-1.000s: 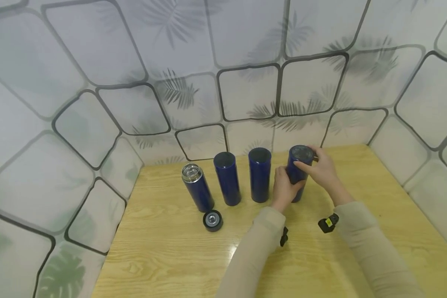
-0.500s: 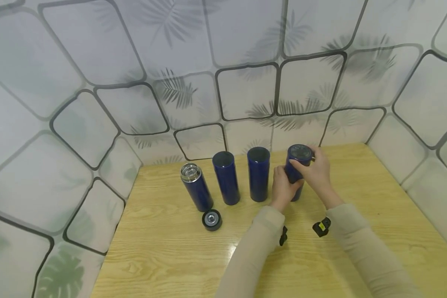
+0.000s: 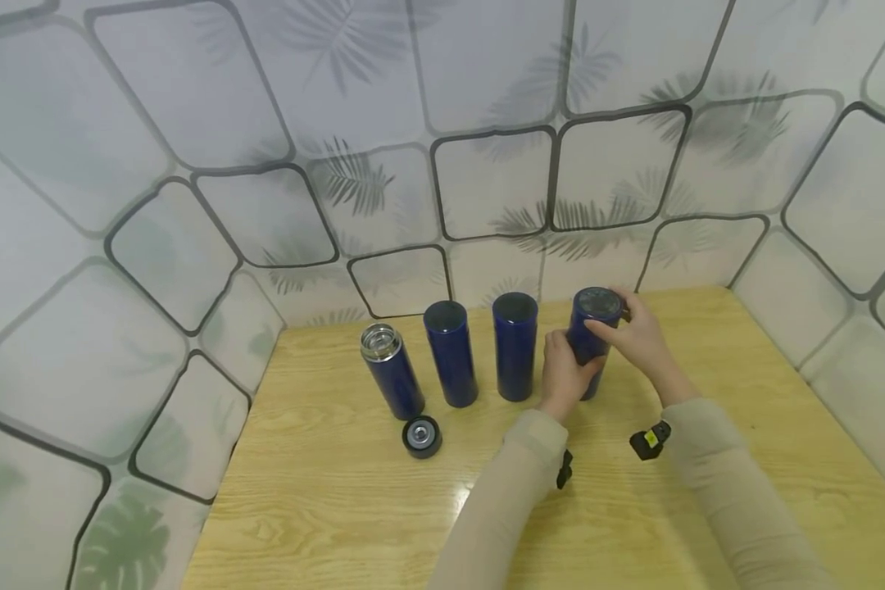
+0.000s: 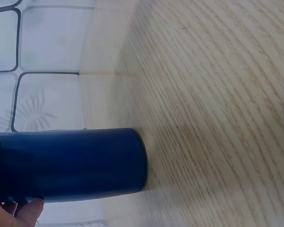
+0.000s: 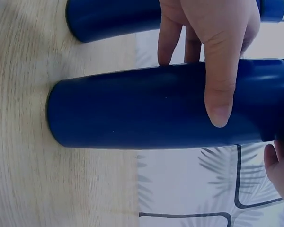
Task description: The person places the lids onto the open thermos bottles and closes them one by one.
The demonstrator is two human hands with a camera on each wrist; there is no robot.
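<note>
A dark blue thermos bottle (image 3: 580, 338) stands upright at the right end of a row. Around its body curls my left hand (image 3: 563, 375), the thumb across the front in the right wrist view. My right hand (image 3: 643, 340) grips the same bottle's top, thumb on the near side and fingers behind. Most of the right hand falls outside the right wrist view; its edge (image 5: 281, 172) shows by the bottle's top. In the left wrist view, the bottle's lower body (image 4: 85, 163) meets the tabletop, with fingertips at the left edge.
Two capped blue bottles (image 3: 451, 356) (image 3: 515, 348) stand left of the held one. Farther left is an uncapped bottle (image 3: 394, 377) with a steel neck, its black lid (image 3: 422, 437) lying underside up before it. The wooden table (image 3: 324, 508) meets a patterned wall covering (image 3: 494, 180) behind.
My right wrist turned slightly left half a second ago and is now back to the right, the hand still on the bottle's top. My left hand keeps its hold; the bottles stay in place.
</note>
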